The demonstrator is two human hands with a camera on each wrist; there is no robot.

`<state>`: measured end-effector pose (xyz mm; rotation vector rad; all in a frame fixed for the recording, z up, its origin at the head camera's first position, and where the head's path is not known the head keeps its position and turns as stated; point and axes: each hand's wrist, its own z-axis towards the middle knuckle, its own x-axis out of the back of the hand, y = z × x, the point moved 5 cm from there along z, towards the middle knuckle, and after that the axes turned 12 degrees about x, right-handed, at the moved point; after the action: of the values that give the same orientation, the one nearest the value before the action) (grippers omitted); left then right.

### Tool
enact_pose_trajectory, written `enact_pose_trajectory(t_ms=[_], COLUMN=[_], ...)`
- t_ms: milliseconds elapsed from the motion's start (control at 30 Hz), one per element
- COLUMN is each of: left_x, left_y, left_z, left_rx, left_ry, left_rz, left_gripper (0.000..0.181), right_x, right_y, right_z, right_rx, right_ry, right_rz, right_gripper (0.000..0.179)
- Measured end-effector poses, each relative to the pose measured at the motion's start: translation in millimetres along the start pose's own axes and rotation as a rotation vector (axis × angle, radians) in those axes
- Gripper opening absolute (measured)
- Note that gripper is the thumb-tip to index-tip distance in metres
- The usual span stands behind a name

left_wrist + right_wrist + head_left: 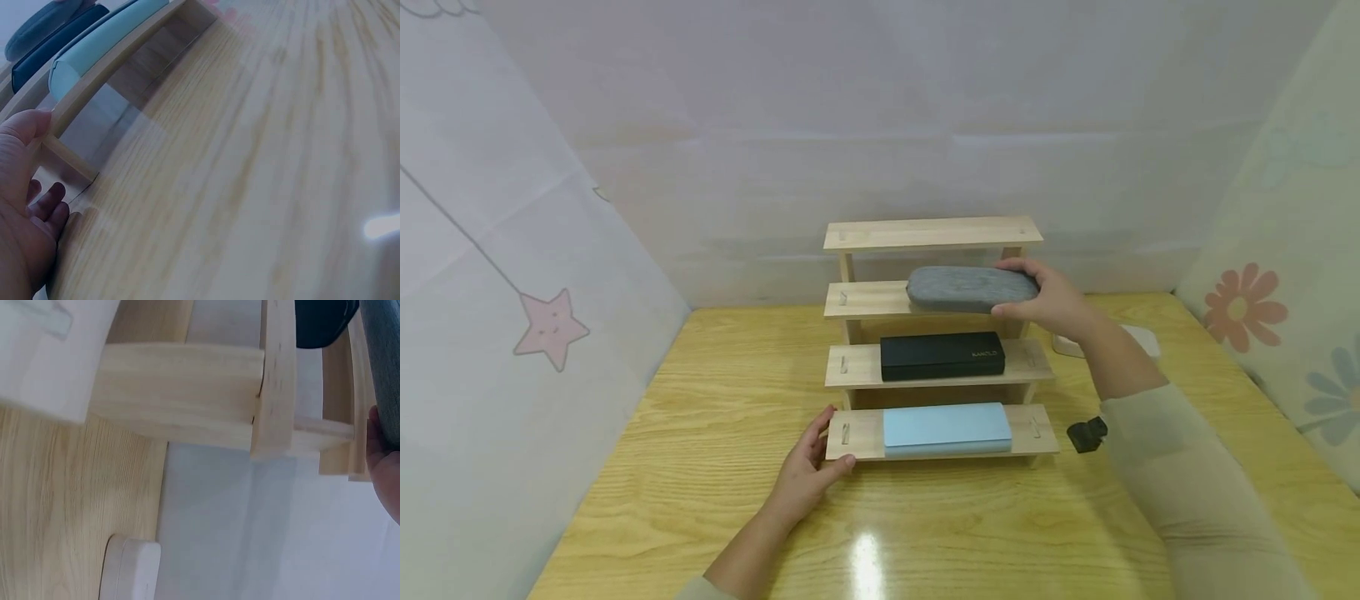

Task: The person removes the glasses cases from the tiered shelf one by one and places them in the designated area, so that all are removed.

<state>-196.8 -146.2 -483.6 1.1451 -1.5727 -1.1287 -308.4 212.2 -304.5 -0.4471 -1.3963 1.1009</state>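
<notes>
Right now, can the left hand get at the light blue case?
Likely yes. The left hand grips the left end of the bottom shelf, and nothing visible stands between it and the light blue case. It would need to release the shelf first.

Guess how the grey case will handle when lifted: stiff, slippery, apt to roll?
The grey case is probably stiff: no sag shows, with the right hand gripping one end. Its matte, fabric-like surface suggests it won't slip easily. Its rounded edges may let it rock if nudged.
</notes>
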Motion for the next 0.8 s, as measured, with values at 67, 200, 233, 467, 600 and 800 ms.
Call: enact_pose_trajectory(t_ms=[67, 200, 233, 467, 600, 800], left_x=[0.1, -0.2, -0.3, -0.2, 0.5, -0.5], left_y=[-0.6, -1.2, -1.2, -0.3, -0.4, 0.8], left_z=[0.1, 0.2, 0.0, -0.3, 0.1, 0.7], left_rx=[0.001, 0.0, 0.001, 0.004, 0.005, -0.008], left_ry=[-0.002, -0.005, -0.005, -0.009, -0.003, -0.005], left_rz=[-0.004, -0.007, -0.009, -0.014, -0.008, -0.008], left_gripper=[0.082, 0.083, 0.083, 0.083, 0.083, 0.083], right_x=[3.5, 13.2, 15.9, 34.0, 42.2, 56.4], right_y=[1.8, 7.9, 9.1, 11.4, 15.6, 21.7], right_z=[-3.3, -10.0, -11.9, -26.4, -33.1, -45.1], right_rx=[0.0, 0.005, 0.004, -0.012, -0.029, -0.058], right_ry=[0.006, 0.014, 0.016, 0.035, 0.056, 0.084], right_rz=[0.004, -0.002, -0.003, -0.032, -0.039, -0.055], right_gripper=[0.075, 0.077, 0.078, 0.08, 0.078, 0.078])
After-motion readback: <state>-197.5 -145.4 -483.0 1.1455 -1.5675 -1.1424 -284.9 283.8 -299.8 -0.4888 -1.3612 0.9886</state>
